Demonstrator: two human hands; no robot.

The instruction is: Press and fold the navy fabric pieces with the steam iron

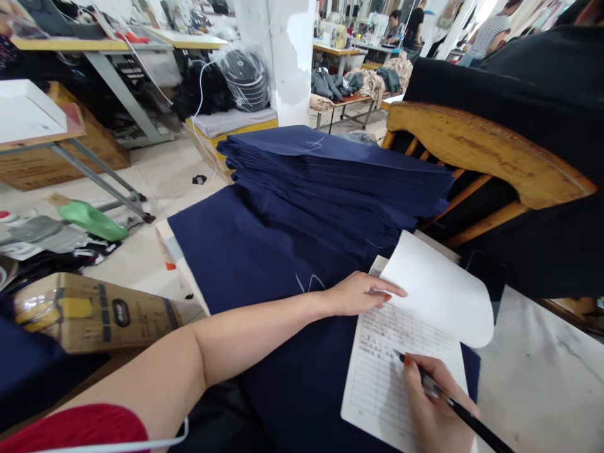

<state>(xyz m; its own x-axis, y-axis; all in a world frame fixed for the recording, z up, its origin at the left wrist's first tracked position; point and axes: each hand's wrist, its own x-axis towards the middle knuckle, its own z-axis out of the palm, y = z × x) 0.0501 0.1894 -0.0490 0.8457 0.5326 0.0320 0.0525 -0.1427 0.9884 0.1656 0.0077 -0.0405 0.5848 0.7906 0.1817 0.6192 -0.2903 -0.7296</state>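
Observation:
My right hand (436, 399) is closed around a black pen (453, 402), its tip at the written rows of an open lined notebook (377, 390). Handwriting fills the upper rows of that page. My left hand (361, 293) lies across the top of the notebook with its fingers stretched out, touching the turned-up white page (438, 289). Under the notebook is dark navy fabric (264, 251) with white chalk marks. A thick stack of folded navy fabric (330, 170) rises just beyond, also chalk-marked on top.
A wooden chair (491, 151) with black cloth over it stands at the right, beside a pale tabletop (542, 365). A taped cardboard box (94, 314) sits at the left. Farther back are a white pillar (292, 56), sewing tables and several people.

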